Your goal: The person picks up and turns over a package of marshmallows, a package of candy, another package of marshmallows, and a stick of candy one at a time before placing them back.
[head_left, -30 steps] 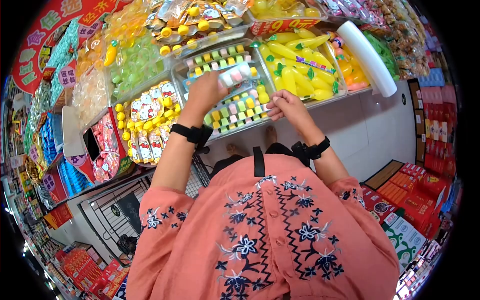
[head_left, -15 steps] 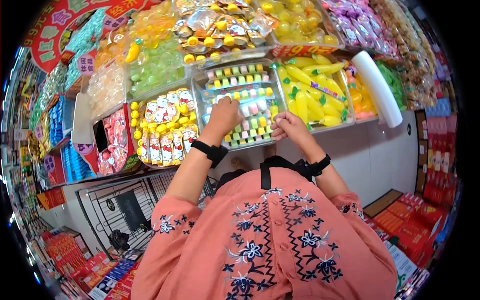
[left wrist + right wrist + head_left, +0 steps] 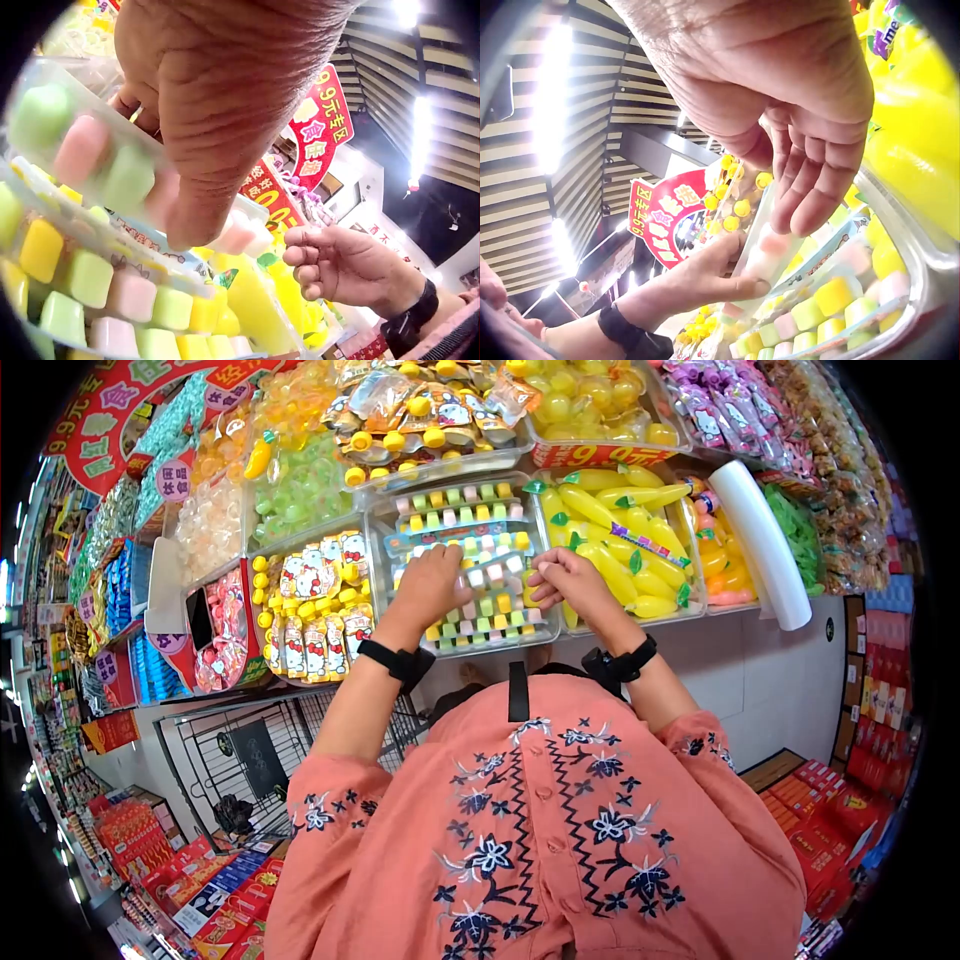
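Observation:
The left hand grips a clear strip pack of pastel cubes above a tray of similar packs. In the left wrist view, the thumb of this hand lies on the pack, its fingers behind. Beside the pack's other end is the right hand, fingers loosely bent and nothing seen in them. The right wrist view has the right hand's fingertips overlapping the pack; whether they touch it cannot be told.
Yellow banana-shaped packs fill the bin on the right, with a white roll beyond. On the left are cartoon cat packs and a phone. A wire cart stands below; snack pouches lie behind.
The left hand has lowered the pack closer to the tray. The right hand has come nearer to the pack's right end. The head view has shifted.

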`<state>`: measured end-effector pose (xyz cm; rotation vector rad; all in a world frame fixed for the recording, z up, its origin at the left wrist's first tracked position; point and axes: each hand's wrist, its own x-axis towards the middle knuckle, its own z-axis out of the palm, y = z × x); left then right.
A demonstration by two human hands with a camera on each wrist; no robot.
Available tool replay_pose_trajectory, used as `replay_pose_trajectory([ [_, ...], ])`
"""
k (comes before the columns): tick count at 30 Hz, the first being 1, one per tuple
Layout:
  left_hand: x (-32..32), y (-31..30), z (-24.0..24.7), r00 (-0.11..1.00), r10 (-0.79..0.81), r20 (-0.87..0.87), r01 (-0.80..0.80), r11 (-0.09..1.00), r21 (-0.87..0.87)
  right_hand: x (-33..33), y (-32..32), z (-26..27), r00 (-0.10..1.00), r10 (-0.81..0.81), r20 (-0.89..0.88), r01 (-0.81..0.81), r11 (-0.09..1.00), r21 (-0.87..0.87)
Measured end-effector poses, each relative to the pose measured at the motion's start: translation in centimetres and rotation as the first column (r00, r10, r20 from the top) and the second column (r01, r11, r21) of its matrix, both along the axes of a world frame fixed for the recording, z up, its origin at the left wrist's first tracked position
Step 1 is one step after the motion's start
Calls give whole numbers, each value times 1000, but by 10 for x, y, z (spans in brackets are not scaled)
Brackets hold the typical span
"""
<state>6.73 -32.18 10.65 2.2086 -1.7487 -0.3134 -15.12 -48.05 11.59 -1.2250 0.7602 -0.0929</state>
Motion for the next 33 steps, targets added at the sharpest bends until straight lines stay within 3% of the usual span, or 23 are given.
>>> replay_pose_trajectory([
  [2,6,-11,-9,1000,-23,6,24,997,-80,-2,-5,-2,1000,1,10,-1,1000,12],
  [9,24,-34,-25,993,-94,74,89,994,64,-13,-19,-8,1000,-19,2,19,1000,19],
  [12,27,-37,-24,999,-26,-31,33,974,225,-17,-24,-15,1000,-15,13,15,1000,19],
  [21,18,-41,-12,993,-8,121,-45,900,435,-16,-26,-12,1000,16,14,-16,1000,17],
  [27,21,-36,-19,998,66,-19,-49,886,461,-14,-28,-17,999,40,-1,-40,999,25],
  [30,17,-34,-17,999,36,18,-40,932,360,-12,-28,-12,995,88,-35,-87,996,25],
  [33,12,-36,-4,994,8,106,-54,897,439,-12,-29,-13,994,104,-33,-103,994,31],
])
